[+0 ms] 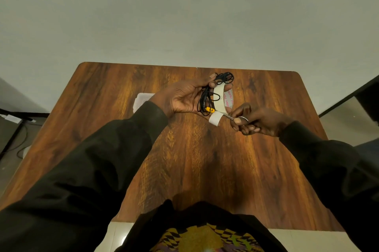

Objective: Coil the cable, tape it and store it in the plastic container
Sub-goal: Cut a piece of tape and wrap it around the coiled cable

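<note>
A person in long black sleeves stands at a brown wooden table [190,149] and holds both hands up over it.

The left hand [184,99] faces palm up. Its fingers are curled around two things at once: a thin black cable wound into loose loops [213,91] and a white roll of tape with pink letters inside its ring [224,98]. The cable loops stick out past the fingertips at the top and hang down across the palm. A small yellow plug [210,110] sits at the bottom end of the cable, just beside the roll. The roll stands on its edge, pressed against the cable.

A short white strip of tape [215,119] hangs off the bottom of the roll and curls down.

The right hand [254,120] is closed around a small pair of silver metal scissors [233,118]. The thumb and fingers grip the handles. The blade tips touch the strip right where it leaves the roll. I cannot tell how far apart the blades are.

A clear plastic container with a lid [142,101] sits on the table behind the left wrist, partly hidden by it. The cable is not in it.
</note>
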